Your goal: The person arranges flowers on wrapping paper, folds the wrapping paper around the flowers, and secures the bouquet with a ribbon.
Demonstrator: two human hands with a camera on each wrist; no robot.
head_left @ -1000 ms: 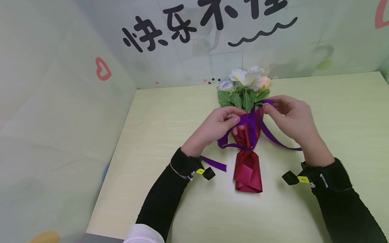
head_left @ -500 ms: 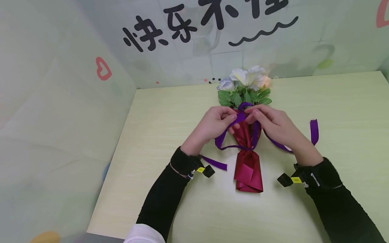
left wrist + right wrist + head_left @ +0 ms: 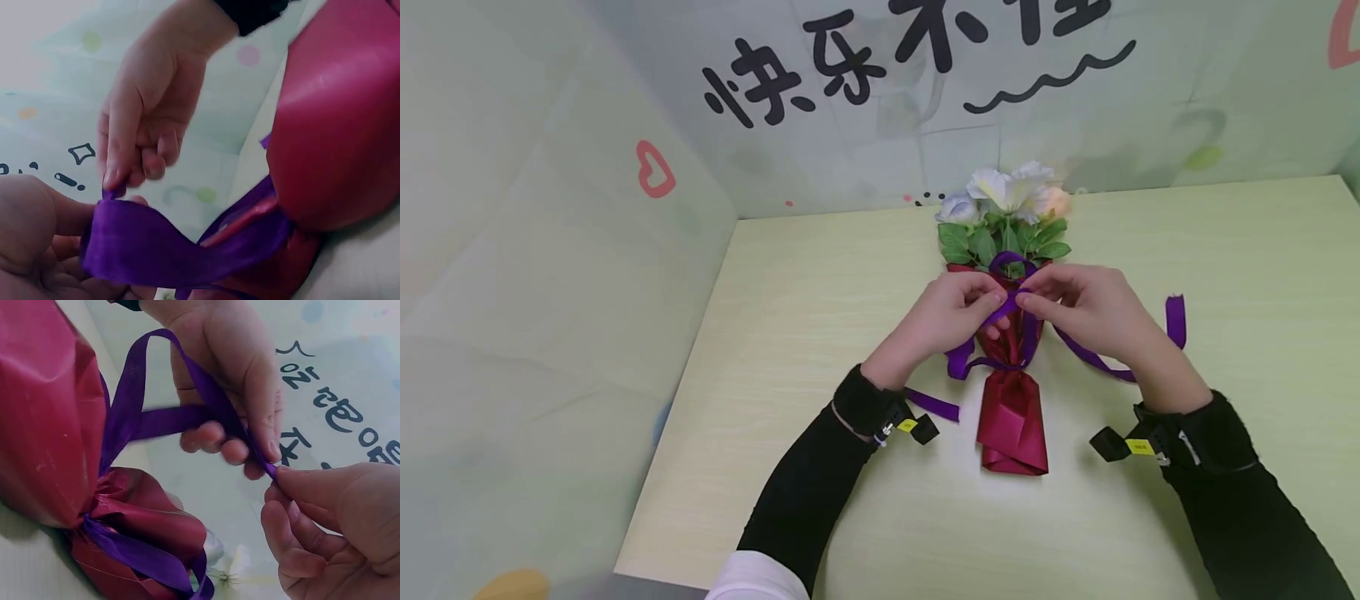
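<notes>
A bouquet in dark red wrapping [image 3: 1012,425] lies on the table, its white, pale blue and peach flowers [image 3: 1009,193] and green leaves toward the wall. Purple ribbon [image 3: 1028,337] circles the wrap's gathered waist. Above it, my left hand [image 3: 955,308] pinches a loop of this ribbon between thumb and fingers. Close beside, my right hand [image 3: 1086,308] pinches the ribbon at its thumb and fingertips, the two hands' tips nearly meeting. In the right wrist view the ribbon [image 3: 215,397] runs in a raised loop to both hands' fingertips.
One ribbon tail [image 3: 934,406] lies on the table left of the bouquet. Another tail [image 3: 1176,321] curls up beyond the right wrist. The pale wooden table [image 3: 820,333] meets a printed wall [image 3: 850,158] at the back and left.
My right hand has come inward from the bouquet's right side to my left hand, bringing ribbon with it. A ribbon arc now stands over the leaves. Lately my left hand shifted slightly right.
</notes>
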